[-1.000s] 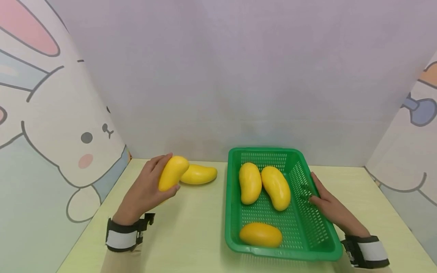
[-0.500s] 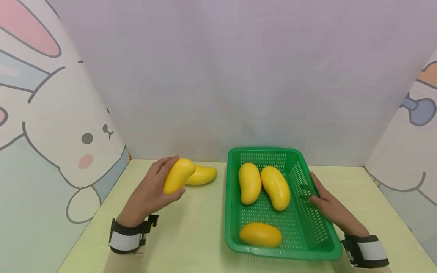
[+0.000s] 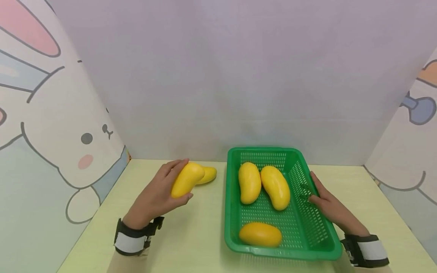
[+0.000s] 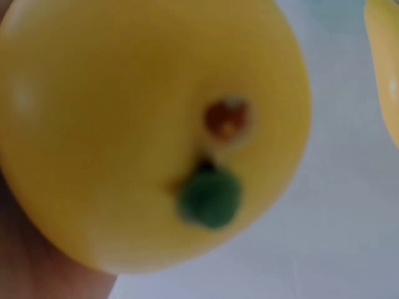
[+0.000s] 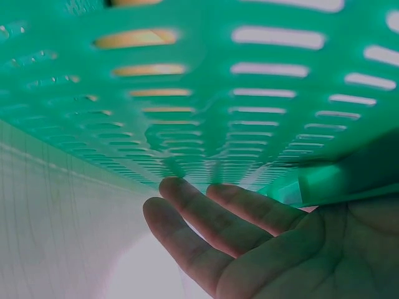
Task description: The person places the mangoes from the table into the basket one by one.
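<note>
My left hand [image 3: 157, 197] grips a yellow mango [image 3: 187, 180] above the table, thumb on the near side and fingers on the far side. Close up in the left wrist view, the held mango [image 4: 112, 124] shows a green stem nub and a brown spot. Partly hidden behind it, another mango [image 3: 208, 175] lies on the table. At the right, my right hand [image 3: 336, 213] holds the side of a green plastic basket [image 3: 229, 201], thumb over the rim. The right wrist view has the fingers [image 5: 209, 224] against the slotted outside of the basket.
Inside the basket are two yellow mangoes, one upright-lying at left [image 3: 250, 184] and one slanted mango [image 3: 275, 188], plus a more orange mango [image 3: 260, 234] near the front wall. A pale wall [image 3: 218, 140] stands behind the table [image 3: 194, 235], with cartoon-printed panels at both sides.
My left hand has moved right and slightly toward me with the mango, covering more of the mango on the table. The right hand and basket stay in place.
</note>
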Tool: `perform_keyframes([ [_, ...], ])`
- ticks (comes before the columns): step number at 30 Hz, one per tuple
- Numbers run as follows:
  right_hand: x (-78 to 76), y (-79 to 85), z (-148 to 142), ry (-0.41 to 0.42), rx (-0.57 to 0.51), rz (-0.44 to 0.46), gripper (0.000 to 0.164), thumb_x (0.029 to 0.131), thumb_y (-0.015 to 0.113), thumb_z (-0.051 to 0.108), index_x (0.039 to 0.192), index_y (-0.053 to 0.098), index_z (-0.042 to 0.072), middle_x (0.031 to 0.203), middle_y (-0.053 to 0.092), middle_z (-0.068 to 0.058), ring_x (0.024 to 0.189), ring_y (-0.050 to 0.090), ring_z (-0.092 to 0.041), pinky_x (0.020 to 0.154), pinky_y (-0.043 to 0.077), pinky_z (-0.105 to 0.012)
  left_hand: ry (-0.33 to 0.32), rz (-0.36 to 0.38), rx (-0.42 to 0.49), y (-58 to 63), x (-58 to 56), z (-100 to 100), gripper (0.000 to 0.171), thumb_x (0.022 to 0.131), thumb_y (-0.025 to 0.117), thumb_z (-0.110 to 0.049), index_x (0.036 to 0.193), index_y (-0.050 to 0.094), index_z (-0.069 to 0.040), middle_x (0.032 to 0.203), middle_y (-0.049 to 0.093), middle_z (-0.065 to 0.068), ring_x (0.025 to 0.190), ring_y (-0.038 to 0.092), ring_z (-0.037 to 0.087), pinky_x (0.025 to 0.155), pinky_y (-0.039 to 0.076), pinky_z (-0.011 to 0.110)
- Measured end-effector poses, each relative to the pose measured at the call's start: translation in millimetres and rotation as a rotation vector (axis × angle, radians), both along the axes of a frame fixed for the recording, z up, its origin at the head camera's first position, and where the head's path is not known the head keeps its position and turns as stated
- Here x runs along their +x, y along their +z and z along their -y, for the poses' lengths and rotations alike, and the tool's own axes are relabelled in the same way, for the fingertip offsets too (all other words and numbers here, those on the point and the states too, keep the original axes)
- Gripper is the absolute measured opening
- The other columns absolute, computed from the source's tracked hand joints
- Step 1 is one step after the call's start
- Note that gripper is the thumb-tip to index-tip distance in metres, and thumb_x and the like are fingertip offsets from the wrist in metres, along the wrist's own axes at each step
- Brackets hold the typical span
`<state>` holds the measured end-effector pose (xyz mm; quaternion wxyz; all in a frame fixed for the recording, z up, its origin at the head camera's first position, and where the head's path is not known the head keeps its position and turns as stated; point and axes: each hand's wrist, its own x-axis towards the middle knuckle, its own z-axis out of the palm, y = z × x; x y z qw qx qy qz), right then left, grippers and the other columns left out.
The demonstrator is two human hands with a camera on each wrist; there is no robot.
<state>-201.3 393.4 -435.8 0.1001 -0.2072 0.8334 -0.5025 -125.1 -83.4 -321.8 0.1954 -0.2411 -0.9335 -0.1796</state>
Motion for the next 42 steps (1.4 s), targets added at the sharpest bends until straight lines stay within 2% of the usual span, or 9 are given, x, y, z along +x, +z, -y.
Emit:
perform_keyframes([
  [6,0.3,0.1,0,-0.004,0.001,-0.002,0.079,0.094,0.038,0.004,0.146,-0.017,0.027,0.151,-0.013,-0.024,0.123,0.021,-0.053,0.076,0.048,-0.048,-0.002,-0.006,-0.01,0.3,-0.1,-3,0.085,0.075,0.071,-0.042,0.147,0.027,-0.025,0.137,0.038,0.002,0.111,0.042,0.016,0.085,0.046,0.034],
  [14,0.9,0.9,1,-0.009,0.014,-0.003,0.079,0.095,0.038,0.005,0.146,-0.017,0.026,0.151,-0.012,-0.024,0.123,0.022,-0.051,0.077,0.047,-0.048,-0.072,-0.035,-0.021,0.6,-1.0,-14,0.084,0.076,0.069,-0.044,0.146,0.028,-0.022,0.137,0.039,0.002,0.115,0.039,0.016,0.085,0.046,0.034],
  [25,2.2,0.5,1,-0.018,0.025,0.01,0.076,0.097,0.039,0.009,0.146,-0.017,0.026,0.151,-0.01,-0.024,0.119,0.028,-0.047,0.075,0.048,-0.042,-0.131,-0.094,-0.023,-5.0,-2.5,-26,0.084,0.075,0.069,-0.044,0.146,0.031,-0.021,0.137,0.039,-0.001,0.11,0.041,0.013,0.082,0.046,0.03],
  [31,0.9,-1.2,2,-0.025,0.016,0.038,0.077,0.096,0.038,0.007,0.147,-0.016,0.028,0.151,-0.01,-0.024,0.116,0.032,-0.048,0.07,0.049,-0.038,-0.151,-0.084,-0.027,-7.5,-4.1,-33,0.084,0.076,0.068,-0.044,0.146,0.029,-0.022,0.138,0.039,-0.001,0.111,0.042,0.012,0.084,0.046,0.03],
  [42,1.9,-1.0,1,-0.032,0.006,0.03,0.076,0.096,0.037,0.007,0.147,-0.015,0.028,0.151,-0.01,-0.024,0.112,0.036,-0.048,0.065,0.051,-0.038,-0.215,-0.084,-0.076,4.5,-13.8,-54,0.08,0.078,0.066,-0.047,0.146,0.03,-0.023,0.138,0.038,-0.003,0.11,0.043,0.01,0.084,0.045,0.028],
])
